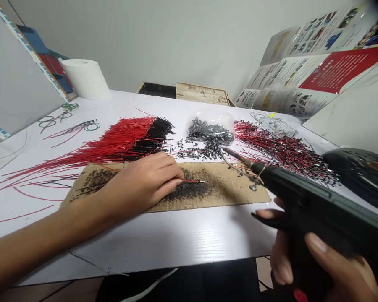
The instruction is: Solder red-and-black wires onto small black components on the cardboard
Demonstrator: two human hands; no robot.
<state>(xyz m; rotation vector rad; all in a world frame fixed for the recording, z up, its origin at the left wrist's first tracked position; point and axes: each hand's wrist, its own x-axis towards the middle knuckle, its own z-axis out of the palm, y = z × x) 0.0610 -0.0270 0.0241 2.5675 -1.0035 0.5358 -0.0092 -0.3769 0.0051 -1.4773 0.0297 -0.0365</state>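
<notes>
- Across the middle of the frame, the person's left hand rests on a scorched brown cardboard sheet, fingers pressed together and curled down, thumb hidden; a thin red wire comes out from under the fingertips, its bare metal tip pointing right
- Under and just beside those fingertips, a dark drift of tiny black specks covers the cardboard sheet
- At lower right, the right hand wraps its fingers around the grip of a black pistol-grip soldering gun, with the index finger stretched along the front of the grip
- Right of the red wire, the gun's slim metal tip points up and left, near a loose pile of small black-and-silver connectors but apart from the wire
- Above the left hand, a long fan of red wires with black ends lies on a white tabletop
- Top centre, a clear plastic bag of the same connectors sits beside a heap of finished-looking red-and-black leads
- At upper left stands a white paper roll, and printed brochures lean at upper right
</notes>
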